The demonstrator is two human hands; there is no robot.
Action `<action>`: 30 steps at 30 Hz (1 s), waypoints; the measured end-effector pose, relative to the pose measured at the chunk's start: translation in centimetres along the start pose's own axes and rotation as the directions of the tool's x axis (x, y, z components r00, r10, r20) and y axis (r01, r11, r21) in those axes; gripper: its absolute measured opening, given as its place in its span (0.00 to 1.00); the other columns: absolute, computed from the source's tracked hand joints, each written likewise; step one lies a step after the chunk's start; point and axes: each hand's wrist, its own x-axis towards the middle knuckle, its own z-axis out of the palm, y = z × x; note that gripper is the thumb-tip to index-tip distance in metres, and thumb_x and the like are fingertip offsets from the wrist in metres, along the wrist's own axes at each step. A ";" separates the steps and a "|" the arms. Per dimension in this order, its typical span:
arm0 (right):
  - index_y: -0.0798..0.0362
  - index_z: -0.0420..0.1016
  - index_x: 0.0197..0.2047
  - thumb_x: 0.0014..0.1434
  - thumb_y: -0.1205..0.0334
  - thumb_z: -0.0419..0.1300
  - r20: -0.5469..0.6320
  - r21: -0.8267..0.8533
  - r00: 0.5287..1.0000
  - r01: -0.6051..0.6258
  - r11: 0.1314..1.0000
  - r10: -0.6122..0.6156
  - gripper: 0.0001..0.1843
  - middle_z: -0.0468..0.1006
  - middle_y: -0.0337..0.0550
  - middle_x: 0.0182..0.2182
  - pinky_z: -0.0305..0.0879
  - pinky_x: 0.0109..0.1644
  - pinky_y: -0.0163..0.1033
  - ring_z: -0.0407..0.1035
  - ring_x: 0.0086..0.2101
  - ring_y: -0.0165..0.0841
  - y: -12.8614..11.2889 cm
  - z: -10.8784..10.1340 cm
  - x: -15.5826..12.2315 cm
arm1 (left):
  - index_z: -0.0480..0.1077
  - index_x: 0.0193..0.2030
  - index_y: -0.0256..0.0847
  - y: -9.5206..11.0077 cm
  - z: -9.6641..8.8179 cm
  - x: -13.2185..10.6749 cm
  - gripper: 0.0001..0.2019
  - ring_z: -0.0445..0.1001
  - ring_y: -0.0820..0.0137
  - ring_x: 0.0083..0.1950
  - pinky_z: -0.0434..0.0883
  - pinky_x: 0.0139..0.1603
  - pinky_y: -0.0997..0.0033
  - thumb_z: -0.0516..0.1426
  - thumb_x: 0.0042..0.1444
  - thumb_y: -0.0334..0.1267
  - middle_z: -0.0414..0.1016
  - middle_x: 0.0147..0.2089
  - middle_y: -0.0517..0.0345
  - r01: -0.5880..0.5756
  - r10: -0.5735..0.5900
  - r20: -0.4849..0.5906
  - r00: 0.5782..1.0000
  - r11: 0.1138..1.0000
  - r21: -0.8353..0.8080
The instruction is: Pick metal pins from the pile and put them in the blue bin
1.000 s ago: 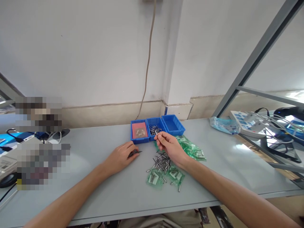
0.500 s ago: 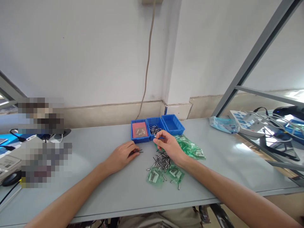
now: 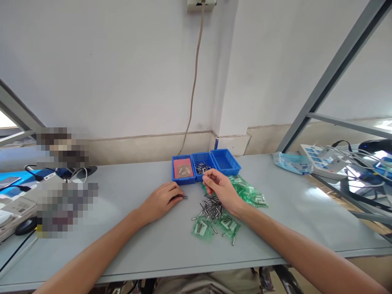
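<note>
My left hand (image 3: pixel 165 199) rests on the table with its fingers curled. Thin dark metal ends (image 3: pixel 185 197) stick out past its fingertips; the rest is covered by the hand. In front of the middle blue bin (image 3: pixel 199 157), my right hand (image 3: pixel 219 185) is raised with thumb and fingers pinched. Whatever is between those fingertips is too small to make out. Below it lies a pile of short metal pins (image 3: pixel 212 208). More metal pins (image 3: pixel 202 167) are in the middle bin. Small green bags (image 3: pixel 202 230) with pins inside lie at the near side of the pile.
The left bin (image 3: pixel 183 182) holds a pink sheet with a small clear bag on it; the right bin (image 3: pixel 226 161) stands beside. Larger green bags (image 3: pixel 249 192) lie right of my hand. A power strip (image 3: pixel 321 163), cables and a blue plastic packet (image 3: pixel 292 163) are at the right.
The view has shifted slightly, so everything sits a little further right. Both hands stay in nearly the same places, the right still pinched in front of the middle bin.
</note>
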 end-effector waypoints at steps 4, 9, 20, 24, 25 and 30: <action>0.50 0.73 0.39 0.64 0.43 0.64 0.012 0.018 1.000 0.008 1.000 -0.008 0.18 0.72 0.36 0.30 0.60 0.28 0.36 0.62 0.25 0.27 0.1 -0.1 0.2 | 0.75 0.52 0.44 -0.1 0.0 0.0 0.10 0.74 0.64 0.50 0.72 0.54 0.62 0.52 0.75 0.39 0.76 0.49 0.53 0.011 -0.011 -0.001 1.000 1.000 0.013; 0.50 0.74 0.42 0.65 0.46 0.63 0.004 0.007 1.000 0.029 1.000 -0.029 0.16 0.74 0.37 0.33 0.62 0.29 0.36 0.64 0.26 0.28 0.4 -0.2 0.3 | 0.72 0.54 0.43 -0.2 0.1 -0.1 0.09 0.74 0.63 0.51 0.72 0.54 0.62 0.54 0.74 0.39 0.75 0.51 0.52 0.037 -0.037 0.002 0.999 0.999 0.034; 0.48 0.71 0.39 0.61 0.49 0.68 -0.062 -0.143 0.991 0.110 0.984 -0.120 0.14 0.72 0.38 0.36 0.65 0.26 0.36 0.65 0.28 0.30 0.1 -0.4 0.1 | 0.72 0.50 0.43 -0.5 0.2 -0.2 0.08 0.73 0.63 0.48 0.71 0.51 0.62 0.53 0.74 0.40 0.74 0.48 0.52 0.047 -0.048 0.011 0.999 0.998 0.044; 0.48 0.71 0.37 0.60 0.50 0.69 -0.081 -0.180 0.985 0.134 0.974 -0.150 0.14 0.70 0.37 0.34 0.63 0.23 0.34 0.62 0.27 0.30 0.1 -0.3 0.0 | 0.72 0.48 0.43 -0.4 0.1 -0.1 0.07 0.73 0.64 0.47 0.71 0.49 0.64 0.54 0.73 0.40 0.74 0.47 0.53 0.057 -0.057 0.007 0.998 0.998 0.019; 0.48 0.71 0.37 0.60 0.50 0.69 -0.078 -0.176 0.985 0.138 0.975 -0.154 0.14 0.70 0.37 0.34 0.63 0.23 0.34 0.62 0.27 0.30 0.0 -0.3 0.0 | 0.72 0.48 0.43 -0.4 0.0 -0.1 0.07 0.73 0.64 0.46 0.71 0.49 0.64 0.54 0.73 0.40 0.74 0.47 0.53 0.059 -0.059 0.007 0.998 0.998 0.012; 0.49 0.74 0.40 0.64 0.49 0.65 -0.059 -0.172 0.988 0.132 0.976 -0.144 0.12 0.71 0.37 0.32 0.63 0.23 0.34 0.63 0.24 0.28 -0.3 -0.3 -0.1 | 0.72 0.49 0.43 -0.2 0.0 0.0 0.07 0.73 0.64 0.47 0.71 0.49 0.64 0.53 0.74 0.39 0.74 0.48 0.53 0.052 -0.052 0.020 0.998 0.999 -0.004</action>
